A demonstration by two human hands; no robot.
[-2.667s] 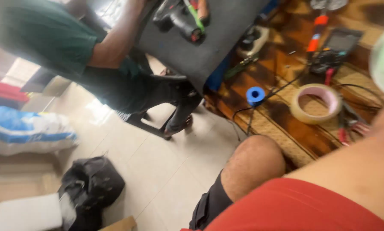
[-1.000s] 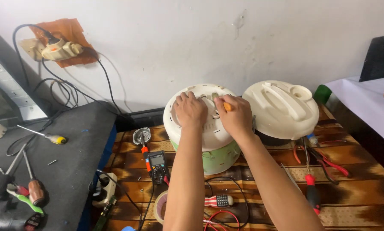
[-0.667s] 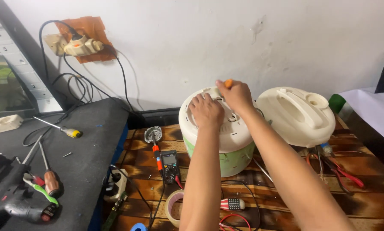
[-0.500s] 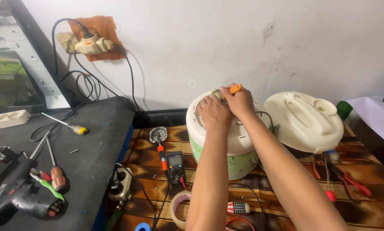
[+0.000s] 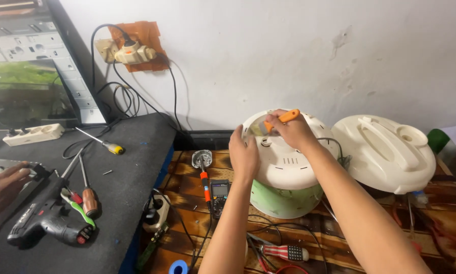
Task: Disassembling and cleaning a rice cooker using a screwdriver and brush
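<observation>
An upturned rice cooker body (image 5: 283, 172), cream on top with a pale green lower part, stands on the wooden bench (image 5: 187, 203). My left hand (image 5: 244, 155) rests flat against its left rim. My right hand (image 5: 289, 131) is closed on a small brush with an orange handle (image 5: 281, 120), whose bristles touch the cooker's cream base near the far-left edge. The cooker's detached cream lid (image 5: 385, 152) lies to the right.
A multimeter (image 5: 219, 195), an orange-handled soldering iron (image 5: 204, 180), and a red-and-white striped screwdriver (image 5: 283, 252) lie on the bench. On the black table to the left sit screwdrivers (image 5: 88, 195), a black power drill (image 5: 45, 223) and another person's hand (image 5: 2, 185). A wall socket (image 5: 129, 50) trails cables.
The view has shifted so the cooker sits further right. My right hand with the brush has moved slightly along the cooker's top; my left hand stays on the rim.
</observation>
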